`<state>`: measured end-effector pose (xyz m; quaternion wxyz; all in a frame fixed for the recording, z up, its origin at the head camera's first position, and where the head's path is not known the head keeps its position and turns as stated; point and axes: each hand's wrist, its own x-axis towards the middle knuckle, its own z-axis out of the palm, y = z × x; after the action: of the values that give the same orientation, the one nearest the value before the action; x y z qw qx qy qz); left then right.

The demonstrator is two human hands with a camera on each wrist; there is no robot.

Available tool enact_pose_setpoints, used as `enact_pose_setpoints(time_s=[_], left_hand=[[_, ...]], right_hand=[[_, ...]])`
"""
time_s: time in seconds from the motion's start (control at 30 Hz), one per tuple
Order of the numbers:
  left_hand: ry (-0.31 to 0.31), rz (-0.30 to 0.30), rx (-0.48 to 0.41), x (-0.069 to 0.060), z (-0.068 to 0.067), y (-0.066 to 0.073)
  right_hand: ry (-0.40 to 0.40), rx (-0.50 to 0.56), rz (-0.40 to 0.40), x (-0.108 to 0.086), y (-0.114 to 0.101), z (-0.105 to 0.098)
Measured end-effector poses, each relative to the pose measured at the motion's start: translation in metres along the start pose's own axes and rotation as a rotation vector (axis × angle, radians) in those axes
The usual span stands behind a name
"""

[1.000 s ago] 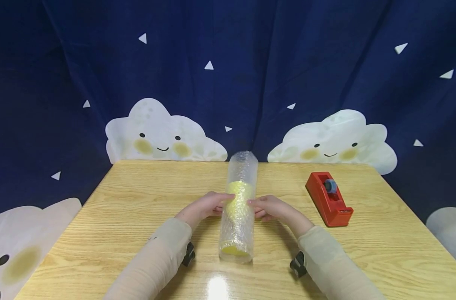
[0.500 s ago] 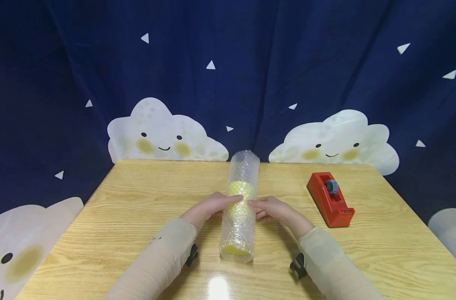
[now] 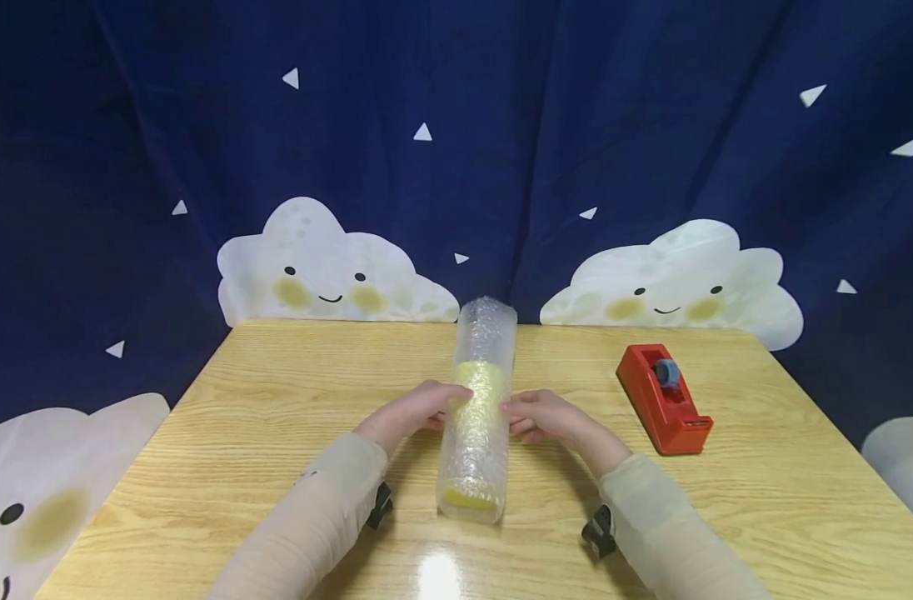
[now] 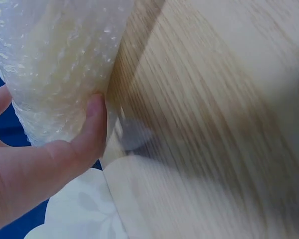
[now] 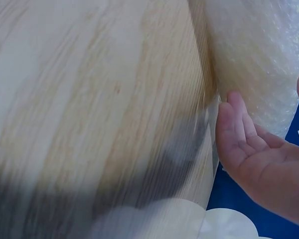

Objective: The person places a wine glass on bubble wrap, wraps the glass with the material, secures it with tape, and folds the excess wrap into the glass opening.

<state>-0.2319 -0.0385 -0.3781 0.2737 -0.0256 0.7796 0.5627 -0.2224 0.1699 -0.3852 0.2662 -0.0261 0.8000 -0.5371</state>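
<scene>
A long roll of bubble wrap (image 3: 482,417) lies on the table, its length pointing away from me, with something yellow showing through it. The yellow object's kind is hidden by the wrap. My left hand (image 3: 415,410) holds the roll's left side, thumb on top and fingers lower down; the left wrist view shows digits on both sides of the wrap (image 4: 65,64). On the opposite side, my right hand (image 3: 542,417) has its thumb tip at the roll's right edge. Its bent fingers (image 5: 234,124) touch the wrap near the tabletop in the right wrist view.
A red tape dispenser (image 3: 665,400) with a blue tape roll stands to the right on the wooden table (image 3: 276,375). Behind the table's far edge hangs a dark blue curtain (image 3: 351,125) with clouds and white triangles.
The left thumb reached further across the roll half a second ago, then drew back left. The roll has shifted slightly left, and the right thumb now sits at its edge instead of over it.
</scene>
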Motion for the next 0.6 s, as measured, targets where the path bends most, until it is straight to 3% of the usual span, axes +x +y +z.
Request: enact_pose_setpoints(time_s=[0.27, 0.6], left_hand=[[-0.012, 0.033, 0.079, -0.0034, 0.0004, -0.0028], [-0.087, 0.042, -0.115, 0.0030, 0.0028, -0.0084]], right_hand=[[-0.011, -0.013, 0.008, 0.0007, 0.0028, 0.0027], [-0.035, -0.004, 0.015, -0.0003, 0.0017, 0.0032]])
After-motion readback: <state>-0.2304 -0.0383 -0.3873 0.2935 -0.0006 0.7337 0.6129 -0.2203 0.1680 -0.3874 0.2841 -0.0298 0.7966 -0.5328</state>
